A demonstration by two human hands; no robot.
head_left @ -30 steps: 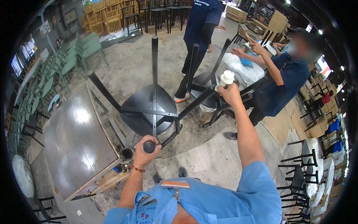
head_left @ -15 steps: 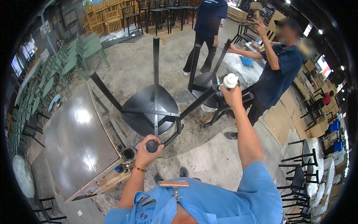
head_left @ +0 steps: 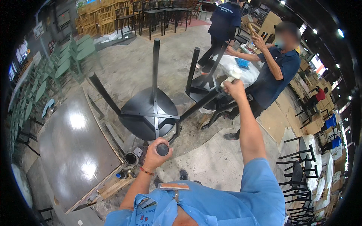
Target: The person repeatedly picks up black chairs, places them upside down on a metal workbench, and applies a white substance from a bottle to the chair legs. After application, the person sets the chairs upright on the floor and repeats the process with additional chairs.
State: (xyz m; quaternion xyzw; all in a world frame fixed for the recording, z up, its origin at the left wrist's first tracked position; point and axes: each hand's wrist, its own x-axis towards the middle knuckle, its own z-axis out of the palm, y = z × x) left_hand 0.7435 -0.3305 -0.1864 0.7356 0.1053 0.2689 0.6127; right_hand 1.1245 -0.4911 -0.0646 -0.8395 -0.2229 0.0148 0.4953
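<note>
A black chair (head_left: 137, 100) is upside down before me, its legs up and crossbars over the seat's underside. My left hand (head_left: 155, 155) is closed round the end of its near leg (head_left: 162, 150). My right hand (head_left: 235, 89) grips a small white bottle-like object (head_left: 227, 81), mostly hidden by the fingers, at the tip of the right leg (head_left: 201, 102). Beyond it lies a second black upturned chair (head_left: 203, 82). A co-worker (head_left: 281, 71) in dark blue has one hand at a leg of that chair and raises a mallet (head_left: 252, 28) in the other.
On the left stands a worn brown tabletop (head_left: 75, 143), with a dark pot (head_left: 130, 158) at its corner. Green chairs (head_left: 62, 67) line the left side; black chairs (head_left: 298, 173) are stacked at right. Cardboard (head_left: 281, 109) covers the floor. Another person (head_left: 222, 22) stands behind.
My right hand has tipped the white object over, so less of it shows. The co-worker's mallet is lower and turned. The person behind has moved to the right. My view has shifted slightly.
</note>
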